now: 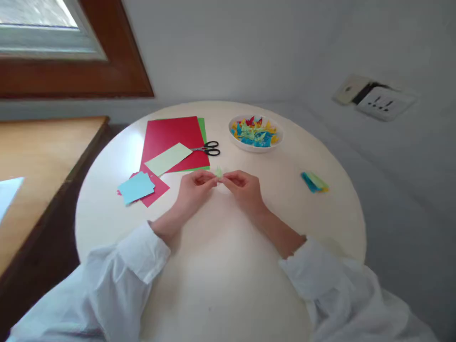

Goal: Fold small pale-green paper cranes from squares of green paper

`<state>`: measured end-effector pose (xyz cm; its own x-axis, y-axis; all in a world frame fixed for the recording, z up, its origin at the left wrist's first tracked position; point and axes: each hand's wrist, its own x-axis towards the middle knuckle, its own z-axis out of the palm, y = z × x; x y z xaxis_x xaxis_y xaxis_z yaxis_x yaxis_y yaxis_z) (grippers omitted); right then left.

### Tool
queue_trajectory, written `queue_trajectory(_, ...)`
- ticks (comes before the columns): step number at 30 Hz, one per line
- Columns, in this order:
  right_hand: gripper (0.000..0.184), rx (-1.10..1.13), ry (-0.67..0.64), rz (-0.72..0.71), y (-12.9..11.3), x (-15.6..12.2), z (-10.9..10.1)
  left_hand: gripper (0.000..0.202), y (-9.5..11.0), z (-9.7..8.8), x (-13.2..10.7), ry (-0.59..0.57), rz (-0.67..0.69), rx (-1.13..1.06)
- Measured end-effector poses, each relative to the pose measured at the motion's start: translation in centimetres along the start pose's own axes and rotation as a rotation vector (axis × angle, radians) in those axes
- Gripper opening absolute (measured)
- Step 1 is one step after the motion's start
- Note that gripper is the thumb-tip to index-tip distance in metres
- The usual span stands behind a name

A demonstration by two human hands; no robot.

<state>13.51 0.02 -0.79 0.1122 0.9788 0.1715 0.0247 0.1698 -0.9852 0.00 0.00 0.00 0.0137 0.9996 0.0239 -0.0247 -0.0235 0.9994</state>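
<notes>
While pinching a tiny pale green paper [219,173] from both sides with the left hand [194,187] and the right hand [245,188], over the middle of the white table [221,266], probably pressing just enough to stop slips. Makes sense to have little folded papers [253,131] in a white dish [259,149] farther off, safe from bumps, and scissors [211,152] by a red sheet [174,135], likely for easy reach.

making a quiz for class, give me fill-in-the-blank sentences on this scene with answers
The left hand and right hand hold a paper coloured pale ____.
The black-handled tool is a pair of ____.
The dish holding paper shapes is coloured ____.

green; scissors; white
</notes>
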Motion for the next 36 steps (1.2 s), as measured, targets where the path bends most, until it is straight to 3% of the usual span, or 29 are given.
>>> queue_trajectory(36, 0.018, 0.034, -0.066, 0.027, 0.34, 0.08, -0.12, 0.012, -0.32, -0.26, 0.28, -0.048, 0.145, 0.117)
